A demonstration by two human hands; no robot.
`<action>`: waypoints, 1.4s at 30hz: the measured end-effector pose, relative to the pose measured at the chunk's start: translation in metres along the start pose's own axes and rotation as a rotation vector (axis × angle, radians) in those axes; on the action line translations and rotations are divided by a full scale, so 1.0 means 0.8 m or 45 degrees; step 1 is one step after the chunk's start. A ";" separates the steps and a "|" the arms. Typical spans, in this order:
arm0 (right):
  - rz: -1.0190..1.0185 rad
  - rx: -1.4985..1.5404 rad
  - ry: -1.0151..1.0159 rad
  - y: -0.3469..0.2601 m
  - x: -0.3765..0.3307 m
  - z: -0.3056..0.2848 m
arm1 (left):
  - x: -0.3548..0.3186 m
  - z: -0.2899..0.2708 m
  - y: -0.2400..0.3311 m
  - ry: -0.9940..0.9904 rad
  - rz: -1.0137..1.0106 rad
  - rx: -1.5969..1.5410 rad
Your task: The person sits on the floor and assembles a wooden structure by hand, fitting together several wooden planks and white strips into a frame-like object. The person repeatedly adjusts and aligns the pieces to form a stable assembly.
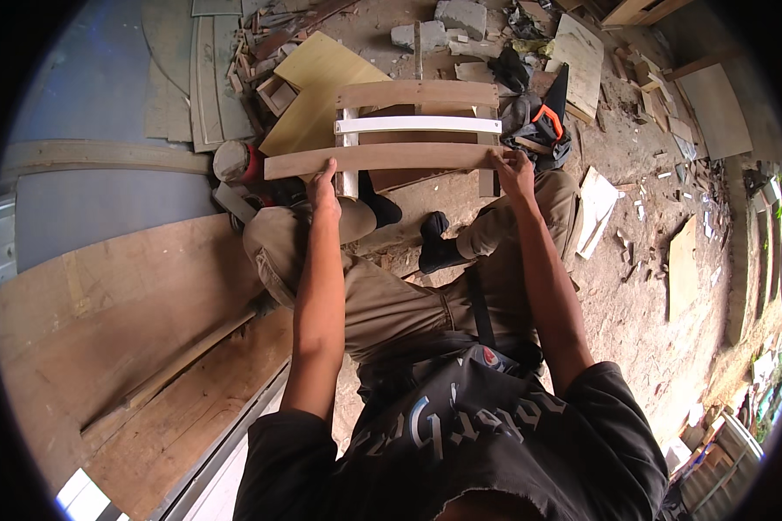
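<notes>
A long, thin brown wooden slat (408, 157) lies crosswise in front of my knees, held at both sides. My left hand (325, 189) grips it a little in from its left end, thumb on top and the other fingers hidden below. At the right end, my right hand (516, 175) pinches the slat between thumb and fingers. Just beyond stands a small wooden frame (347, 181) with a white strip (417, 126) across it and another brown slat (417, 93) farther back. The slat's left end sticks out past the frame; whether it rests on the frame I cannot tell.
A saw with an orange handle (549, 120) lies right of the frame, by dark cloth. A paint tin (235, 161) stands at the left, near a yellowish board (321, 82). Wood scraps and rubble litter the floor (634, 347). Large wooden panels (130, 286) line the left side.
</notes>
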State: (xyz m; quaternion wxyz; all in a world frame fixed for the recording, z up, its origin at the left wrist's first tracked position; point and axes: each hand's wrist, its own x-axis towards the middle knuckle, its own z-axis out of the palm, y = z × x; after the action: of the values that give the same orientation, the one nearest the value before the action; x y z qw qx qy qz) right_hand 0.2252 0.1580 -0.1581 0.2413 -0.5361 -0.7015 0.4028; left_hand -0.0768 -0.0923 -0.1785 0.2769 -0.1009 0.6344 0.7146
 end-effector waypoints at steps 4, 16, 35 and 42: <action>-0.104 -0.060 0.084 0.010 0.001 0.005 | -0.001 0.000 0.002 -0.047 0.003 -0.024; -0.009 0.066 0.098 0.014 0.001 0.013 | -0.001 0.001 -0.003 -0.033 0.026 -0.087; -0.138 -0.096 0.116 -0.016 -0.018 0.014 | 0.007 -0.010 -0.005 -0.074 -0.060 0.087; 0.005 -0.078 0.040 -0.025 -0.025 0.013 | 0.002 -0.005 -0.003 -0.015 -0.025 0.146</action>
State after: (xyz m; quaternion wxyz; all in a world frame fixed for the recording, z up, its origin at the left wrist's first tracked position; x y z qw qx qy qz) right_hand 0.2119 0.1337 -0.1454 0.2350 -0.5508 -0.7086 0.3732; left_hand -0.0777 -0.0953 -0.1823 0.2929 -0.0868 0.6718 0.6748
